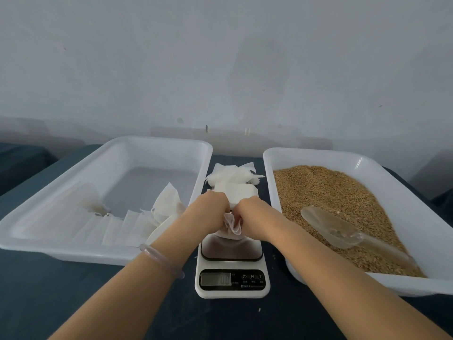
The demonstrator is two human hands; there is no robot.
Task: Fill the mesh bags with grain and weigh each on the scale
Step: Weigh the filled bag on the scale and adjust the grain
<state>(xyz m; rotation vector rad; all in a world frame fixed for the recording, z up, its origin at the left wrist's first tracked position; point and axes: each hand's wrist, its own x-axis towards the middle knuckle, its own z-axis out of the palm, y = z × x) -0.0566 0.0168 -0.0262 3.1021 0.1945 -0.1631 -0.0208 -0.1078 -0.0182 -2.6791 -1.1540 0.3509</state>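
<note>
A white mesh bag point(231, 228) hangs between both hands just above the platform of the white kitchen scale point(231, 271). My left hand point(208, 209) and my right hand point(252, 212) each grip the bag's top, knuckles close together. Brown grain point(343, 200) fills the white tray point(397, 168) on the right, with a clear plastic scoop point(335, 228) lying on it. A stack of unfilled white bags point(232, 180) lies behind the scale. Whether the held bag touches the platform is hidden.
A white tray point(73, 173) on the left holds several white bags point(137, 224) along its near side. Everything stands on a dark blue cloth point(73, 290). A pale wall rises right behind the trays.
</note>
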